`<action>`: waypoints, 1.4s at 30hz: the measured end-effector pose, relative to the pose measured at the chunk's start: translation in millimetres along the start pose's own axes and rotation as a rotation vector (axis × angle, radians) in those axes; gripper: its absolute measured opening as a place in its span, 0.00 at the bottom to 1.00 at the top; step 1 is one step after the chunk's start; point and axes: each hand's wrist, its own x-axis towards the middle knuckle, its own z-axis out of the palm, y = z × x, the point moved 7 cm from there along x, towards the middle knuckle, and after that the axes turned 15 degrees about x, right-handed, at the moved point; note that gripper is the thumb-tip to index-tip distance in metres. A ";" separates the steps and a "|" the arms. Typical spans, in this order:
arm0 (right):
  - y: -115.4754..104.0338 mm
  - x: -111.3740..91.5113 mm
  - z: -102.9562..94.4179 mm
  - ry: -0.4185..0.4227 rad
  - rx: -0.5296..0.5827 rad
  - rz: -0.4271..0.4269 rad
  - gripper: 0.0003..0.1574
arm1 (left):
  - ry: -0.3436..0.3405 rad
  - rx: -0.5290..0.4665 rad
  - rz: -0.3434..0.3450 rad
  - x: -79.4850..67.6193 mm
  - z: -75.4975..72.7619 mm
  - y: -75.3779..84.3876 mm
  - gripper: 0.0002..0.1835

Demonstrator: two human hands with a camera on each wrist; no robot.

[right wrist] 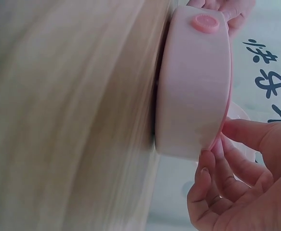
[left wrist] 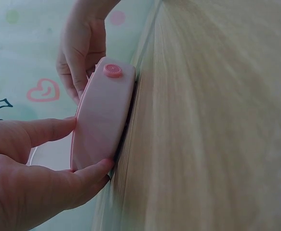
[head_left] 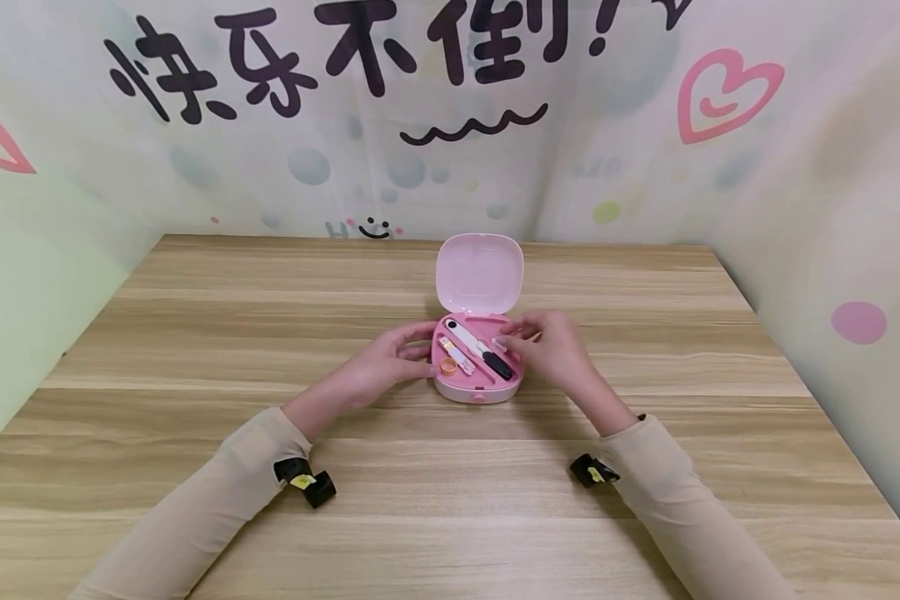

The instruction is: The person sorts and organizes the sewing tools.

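Note:
A pink-and-white case (head_left: 479,394) stands on the table with its rounded lid (head_left: 479,273) raised. Inside lie a white nail clipper (head_left: 456,356), a white tool with a black end (head_left: 480,348) and a gold ring (head_left: 448,366). My left hand (head_left: 378,364) holds the case's left side, thumb and fingers spread on its wall and rim, as the left wrist view shows too. Over the right compartment, my right hand (head_left: 555,348) bends its fingers and pinches a small whitish item (head_left: 499,344), mostly hidden. In the right wrist view its fingertips are at the rim.
The wood-grain table (head_left: 450,508) extends around the case on all sides. Behind it hangs a printed cloth (head_left: 270,183) with dark lettering, and side walls (head_left: 840,225) flank the table. Each sleeve bears a black wrist camera (head_left: 305,482).

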 end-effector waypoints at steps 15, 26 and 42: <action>-2.8 -0.7 -7.3 -0.024 0.012 0.004 0.12 | 0.008 0.037 -0.015 0.0 -8.9 0.3 0.38; -5.4 6.7 -21.5 -0.099 0.015 0.051 0.18 | -0.080 0.073 -0.135 12.5 -30.1 4.1 0.33; -5.9 26.1 -41.7 -0.270 0.030 0.289 0.35 | -0.073 0.098 -0.277 41.7 -49.2 31.3 0.39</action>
